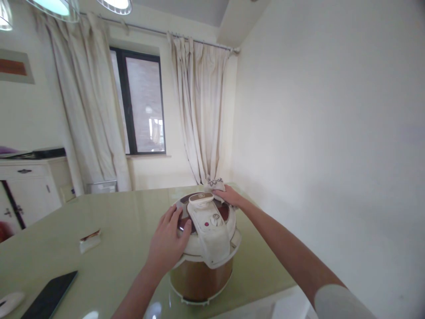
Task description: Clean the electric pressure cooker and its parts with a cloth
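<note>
An electric pressure cooker (214, 246) with a white lid and a brown body stands upright on the table. On the lid are a raised handle, a round valve and a small red button. My left hand (168, 239) lies on the lid's left side, fingers apart, holding nothing. At the far right of the lid, my right hand (229, 196) grips a pale cloth (215, 183) with a dark pattern, pressed against the lid's edge. Part of the cloth is hidden under the fingers.
The cooker is near the front edge of a glossy greenish table (126, 230). To the left lie a small white packet (90, 241), a dark flat tablet or phone (49, 296) and a round white object (11, 303). A bare wall (332, 133) rises close on the right.
</note>
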`<state>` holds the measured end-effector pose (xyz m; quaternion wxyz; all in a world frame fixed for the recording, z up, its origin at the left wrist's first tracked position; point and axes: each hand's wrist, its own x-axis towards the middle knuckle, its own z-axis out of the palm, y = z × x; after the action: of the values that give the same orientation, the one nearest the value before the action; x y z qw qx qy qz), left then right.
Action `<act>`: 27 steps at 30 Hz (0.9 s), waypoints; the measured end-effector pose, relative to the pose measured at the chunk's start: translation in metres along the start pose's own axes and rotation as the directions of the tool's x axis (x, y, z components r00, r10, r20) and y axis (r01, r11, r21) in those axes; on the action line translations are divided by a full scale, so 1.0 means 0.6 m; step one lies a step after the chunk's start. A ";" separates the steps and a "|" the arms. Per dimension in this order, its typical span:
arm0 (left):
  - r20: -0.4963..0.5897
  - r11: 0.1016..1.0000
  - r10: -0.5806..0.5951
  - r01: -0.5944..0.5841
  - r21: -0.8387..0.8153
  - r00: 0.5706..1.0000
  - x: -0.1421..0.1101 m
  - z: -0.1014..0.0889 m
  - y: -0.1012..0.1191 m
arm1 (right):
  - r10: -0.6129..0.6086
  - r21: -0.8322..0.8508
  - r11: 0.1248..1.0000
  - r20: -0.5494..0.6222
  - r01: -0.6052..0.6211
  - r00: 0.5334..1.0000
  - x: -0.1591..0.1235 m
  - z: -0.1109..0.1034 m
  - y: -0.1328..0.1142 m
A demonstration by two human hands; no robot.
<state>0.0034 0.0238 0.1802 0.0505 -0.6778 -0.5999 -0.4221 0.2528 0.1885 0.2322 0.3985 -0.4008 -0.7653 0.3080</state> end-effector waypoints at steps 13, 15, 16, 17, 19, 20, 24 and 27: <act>0.033 0.995 -0.053 0.050 0.084 0.998 0.012 -0.010 0.016 | -0.204 -0.040 0.979 -0.195 0.200 0.959 -0.180 -0.009 -0.013; 0.017 0.995 -0.057 0.056 0.079 0.998 0.012 -0.009 0.014 | -0.303 -0.092 0.952 -0.179 0.290 0.936 -0.217 -0.009 -0.027; 0.014 0.996 -0.058 0.057 0.071 0.998 0.012 -0.009 0.012 | -0.325 -0.102 0.945 -0.171 0.311 0.930 -0.230 -0.008 -0.033; 0.015 0.996 -0.059 0.058 0.062 0.998 0.013 -0.009 0.011 | -0.326 -0.096 0.945 -0.170 0.314 0.930 -0.238 -0.007 -0.037; 0.021 0.997 -0.059 0.058 0.045 0.998 0.013 -0.010 0.009 | -0.286 -0.057 0.958 -0.193 0.281 0.938 -0.241 -0.006 -0.041; 0.025 0.998 -0.060 0.059 0.038 0.998 0.013 -0.010 0.009 | -0.260 -0.039 0.965 -0.211 0.258 0.942 -0.237 -0.004 -0.040; 0.044 0.997 -0.082 0.081 0.015 0.996 0.015 -0.014 0.008 | -0.200 -0.064 0.980 -0.253 0.190 0.947 -0.202 0.003 -0.029; 0.040 0.996 -0.086 0.086 -0.005 0.995 0.015 -0.016 0.006 | -0.164 -0.133 0.982 -0.265 0.133 0.950 -0.174 0.009 -0.024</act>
<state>0.0008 0.0246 0.1935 0.0181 -0.6597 -0.6281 -0.4123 0.2806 0.0911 0.2029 0.4994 -0.4029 -0.7468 0.1746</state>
